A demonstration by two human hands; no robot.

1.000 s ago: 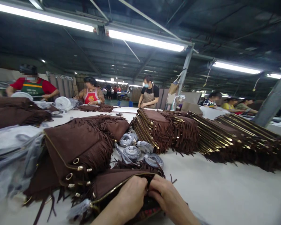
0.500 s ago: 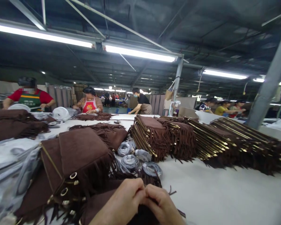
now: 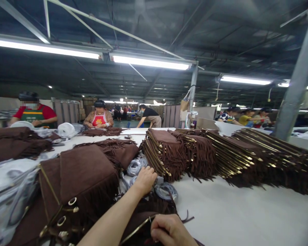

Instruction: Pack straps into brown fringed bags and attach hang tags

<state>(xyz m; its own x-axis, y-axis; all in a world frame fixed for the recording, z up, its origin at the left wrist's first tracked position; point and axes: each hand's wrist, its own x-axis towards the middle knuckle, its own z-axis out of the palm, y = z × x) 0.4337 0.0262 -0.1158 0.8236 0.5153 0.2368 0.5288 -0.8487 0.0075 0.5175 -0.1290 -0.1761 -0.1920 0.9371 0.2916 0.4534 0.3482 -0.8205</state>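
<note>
Right hand (image 3: pixel 166 229) on the fringed bag (image 3: pixel 140 218), left hand (image 3: pixel 145 179) over the wrapped coils (image 3: pixel 166 190)

From my end, through the head camera, the brown bag lies on the near side of the desk (image 3: pixel 233 212), low in the view and partly hidden by my left forearm. My right hand is curled, its fingers closed on the bag's edge at the end of the gold zip (image 3: pixel 136 231). My left hand lies palm down among the plastic-wrapped coils just beyond; its fingers bend, but I cannot tell whether they grip one.

To do this well, I judge that the right hand should anchor the edge lightly, without pulling the zip line askew, while the left pinches one coil by its body rather than its loose wrapping, which could slip. Lifting the left forearm a little would spare the fringe beneath it and give me a better look at the bag.

The coils sit crowded: on the left, a heap of folded bags (image 3: pixel 89 171) with gold eyelets (image 3: pixel 72 201) leans close to my forearm; just behind, a stack of gold-zipped bags (image 3: pixel 166 136) limits reach. Clear plastic wrap (image 3: pixel 12 191) spreads at far left. Loose fringe strands (image 3: pixel 187 217) trail beside my right hand and could snag. Across the desk, a co-worker in a red apron (image 3: pixel 99 118) sits well apart.
</note>
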